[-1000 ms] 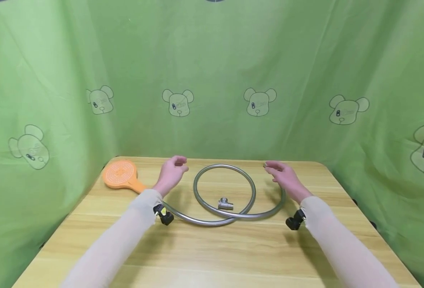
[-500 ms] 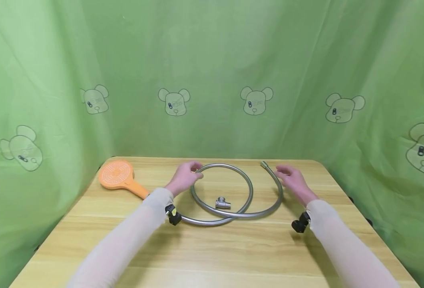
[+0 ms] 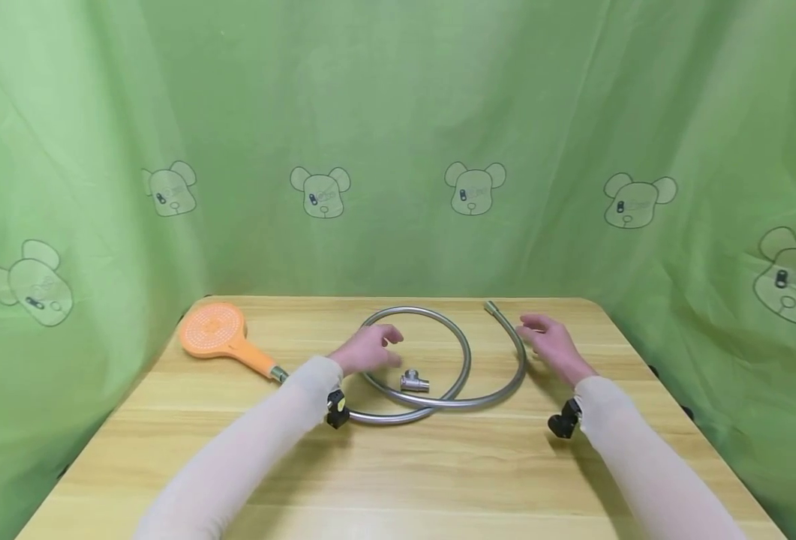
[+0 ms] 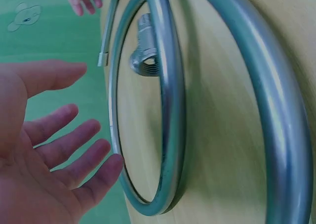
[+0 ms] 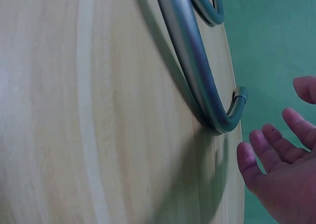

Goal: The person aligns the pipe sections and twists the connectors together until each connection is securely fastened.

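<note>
A silver shower hose (image 3: 467, 352) lies looped on the wooden table, its free end (image 3: 491, 307) near the back edge. Inside the loop sits a small metal tee fitting (image 3: 414, 382), its threaded ends showing in the left wrist view. My left hand (image 3: 370, 349) hovers over the loop's left side, left of the tee fitting, fingers spread and holding nothing. Just right of the hose's outer curve is my right hand (image 3: 550, 346), fingers loosely bent with nothing in them. An orange shower head (image 3: 214, 331) lies at the back left, a metal connector at its handle's end.
The wooden table (image 3: 398, 480) ends at a green curtain (image 3: 398, 240) printed with bear heads, which encloses the back and both sides. A black wrist camera (image 3: 337, 409) hangs under the left wrist, another camera (image 3: 563, 420) under the right.
My left hand has moved right, from beside the shower head's handle to over the hose loop. My right hand has shifted slightly right, uncovering the hose's free end.
</note>
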### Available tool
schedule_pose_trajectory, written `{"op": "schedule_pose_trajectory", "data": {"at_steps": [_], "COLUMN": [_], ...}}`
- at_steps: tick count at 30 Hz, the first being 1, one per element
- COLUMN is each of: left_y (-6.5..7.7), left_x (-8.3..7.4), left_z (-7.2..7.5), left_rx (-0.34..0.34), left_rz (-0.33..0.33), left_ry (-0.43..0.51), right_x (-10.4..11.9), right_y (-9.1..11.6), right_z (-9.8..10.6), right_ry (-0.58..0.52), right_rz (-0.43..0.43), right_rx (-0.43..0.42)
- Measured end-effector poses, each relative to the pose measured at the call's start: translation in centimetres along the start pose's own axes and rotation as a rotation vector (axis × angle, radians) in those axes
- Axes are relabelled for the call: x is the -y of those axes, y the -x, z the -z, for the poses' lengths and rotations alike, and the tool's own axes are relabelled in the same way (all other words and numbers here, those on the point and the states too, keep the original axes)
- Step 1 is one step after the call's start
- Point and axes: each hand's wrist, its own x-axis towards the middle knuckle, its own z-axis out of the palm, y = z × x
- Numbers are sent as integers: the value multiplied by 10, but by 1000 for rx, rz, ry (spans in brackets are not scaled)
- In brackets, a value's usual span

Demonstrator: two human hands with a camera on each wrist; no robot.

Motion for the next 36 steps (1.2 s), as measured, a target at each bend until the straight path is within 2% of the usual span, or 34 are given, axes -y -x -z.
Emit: {"op": "schedule_pose_trajectory", "data": {"at_steps": [9, 17, 27, 36], "left_y": [-6, -11, -18, -22], "left_x": [-6, -7, -11, -14], "left_z": [-8, -19, -28, -32], "left_rx": [133, 210, 230, 227], "left_rz": [12, 32, 51, 85], "left_ry": [-93, -157, -271, -391], "right_x": [-5, -8, -9, -10], "right_y": [0, -1, 1, 0], "right_z": [3, 3, 6, 7], "right_ry": [6, -9, -8, 12], "right_rz": [11, 10, -24, -20], "right_rx": [-2, -12, -8, -19]}}
